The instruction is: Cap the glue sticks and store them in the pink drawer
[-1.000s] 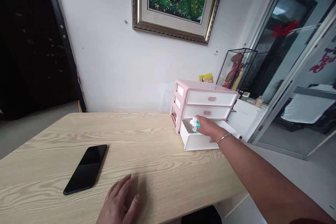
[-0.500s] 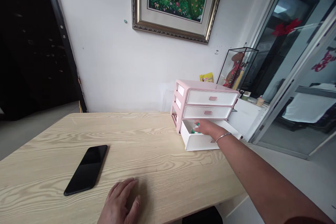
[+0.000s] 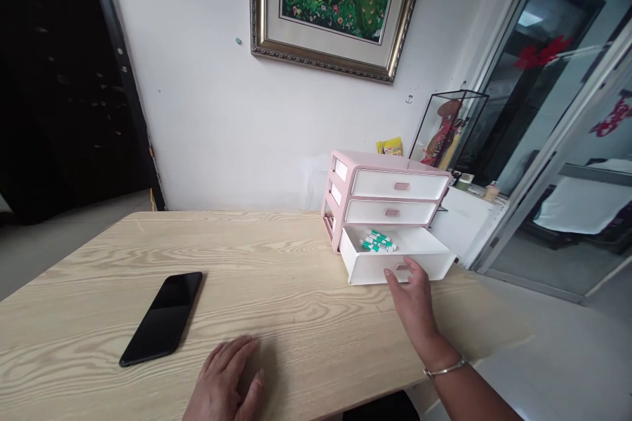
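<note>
A pink and white drawer unit (image 3: 340,210) stands at the table's back right, its bottom drawer (image 3: 368,271) pulled out. Several small green-and-white blocks (image 3: 379,242) lie inside that drawer, toward its left; their exact kind is too small to tell. My right hand (image 3: 413,293), with a bracelet at the wrist, is at the drawer's front by its pink handle (image 3: 402,268). Thumb and fingers are apart with nothing between them; whether they touch the front I cannot tell. My left hand (image 3: 224,378) rests on the tabletop, fingers loosely stretched, holding nothing.
A black phone (image 3: 165,317) lies on the wooden table (image 3: 276,302) at the left. Behind the drawer unit are a yellow packet (image 3: 390,146) and a glass display case (image 3: 447,128). A framed picture (image 3: 326,59) hangs on the wall.
My right hand has come out of the open drawer and moved down toward me to its front. The green-and-white blocks now show fully. My left hand stays in place.
</note>
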{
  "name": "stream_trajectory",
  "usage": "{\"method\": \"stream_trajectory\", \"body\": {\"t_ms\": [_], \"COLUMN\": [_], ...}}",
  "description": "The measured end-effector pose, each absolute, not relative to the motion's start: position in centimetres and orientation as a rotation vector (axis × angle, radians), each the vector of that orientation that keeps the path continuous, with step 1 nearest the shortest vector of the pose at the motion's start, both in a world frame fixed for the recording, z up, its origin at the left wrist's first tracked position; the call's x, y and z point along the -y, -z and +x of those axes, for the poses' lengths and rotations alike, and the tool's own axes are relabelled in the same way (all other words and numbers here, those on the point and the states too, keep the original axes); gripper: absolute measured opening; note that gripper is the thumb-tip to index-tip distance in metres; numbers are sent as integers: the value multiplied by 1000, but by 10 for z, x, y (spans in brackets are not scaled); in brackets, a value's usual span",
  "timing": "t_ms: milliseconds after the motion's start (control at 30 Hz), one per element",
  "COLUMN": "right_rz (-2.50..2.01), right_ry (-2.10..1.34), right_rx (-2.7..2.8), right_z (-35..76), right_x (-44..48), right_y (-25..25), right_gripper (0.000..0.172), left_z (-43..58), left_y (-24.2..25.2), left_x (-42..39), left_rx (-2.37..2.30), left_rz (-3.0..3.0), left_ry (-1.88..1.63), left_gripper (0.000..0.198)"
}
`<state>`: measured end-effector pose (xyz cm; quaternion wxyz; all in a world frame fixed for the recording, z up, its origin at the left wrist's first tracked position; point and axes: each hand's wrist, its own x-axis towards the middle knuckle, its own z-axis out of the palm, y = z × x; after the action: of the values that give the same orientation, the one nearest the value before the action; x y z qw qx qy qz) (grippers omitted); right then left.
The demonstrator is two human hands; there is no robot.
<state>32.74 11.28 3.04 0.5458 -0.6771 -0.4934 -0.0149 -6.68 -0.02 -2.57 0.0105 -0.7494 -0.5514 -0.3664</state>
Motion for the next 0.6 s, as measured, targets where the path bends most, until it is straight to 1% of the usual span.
{"method": "stream_trajectory", "body": {"t_ms": [133,233,467,600], "right_rz": [-1697,-1719,-1731,-1734], "right_ry": [-127,-154,-145,-151], "right_rx": [1039,1040,1038,1042], "right_z": [326,324,320,321], "right_x": [-129,-144,-165,-177], "right_y": [-20,-20,-19,-20], "right_gripper": [100,111,113,113], "left_z": [-69,-69,-68,-68], "left_y": [30,31,28,29], "left_x": [-1,-2,-1,-1], "left_rx": [1715,1712,1661,1652], "left_rz": [-2336,-2333,-2338,-2325], "left_ry": [1142,1138,1169,1106], "left_gripper": [32,32,31,32]}}
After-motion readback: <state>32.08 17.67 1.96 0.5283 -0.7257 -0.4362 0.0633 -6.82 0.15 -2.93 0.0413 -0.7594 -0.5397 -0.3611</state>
